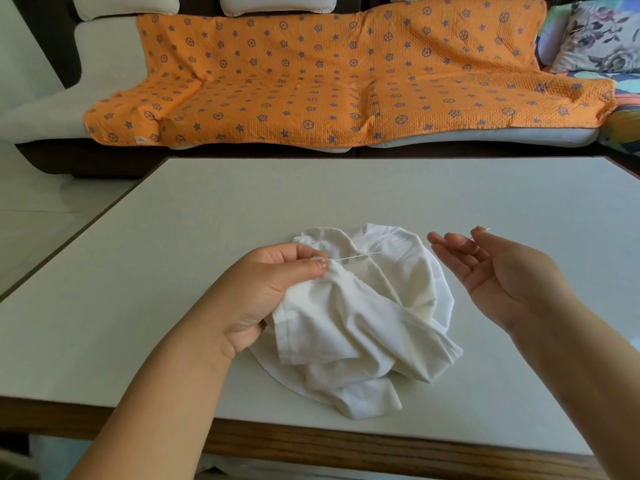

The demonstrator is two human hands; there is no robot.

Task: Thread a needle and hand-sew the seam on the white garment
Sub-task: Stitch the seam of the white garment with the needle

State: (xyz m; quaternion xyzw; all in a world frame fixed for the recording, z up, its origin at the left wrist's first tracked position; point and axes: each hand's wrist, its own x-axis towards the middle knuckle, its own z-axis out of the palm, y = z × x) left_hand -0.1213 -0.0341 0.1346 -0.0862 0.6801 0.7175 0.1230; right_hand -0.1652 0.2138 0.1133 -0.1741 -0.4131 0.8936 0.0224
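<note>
Two hands, one garment, one needle, one thread: a person sits at a pale, smooth table [311, 195] edged in brown wood, a single white garment [363, 323] heaped between the wrists. The left hand [273, 289] grasps a bunched fold of it, thumb pressed down on the cloth against the curled fingers. From just beside that thumb tip a fine white thread [356, 256] runs taut to the right over the fabric (it is lost to sight before it reaches the other hand). The right hand [505, 271] is raised palm up, well to the right of the garment; its thumb and forefinger pinch a thin, straight needle [476, 236], whose point shows just past the thumb tip, while the other fingers lie loosely spread.

The garment is soft, matte and heavily creased, with a stitched hem below the heel of the left hand and a rounded edge flat on the table near the wrist.

Beyond the fingertips, one orange quilted cover [311, 81], printed with blue stars and wheels, drapes a cream sofa [41, 109]; one floral cushion [602, 32] sits at far right.
</note>
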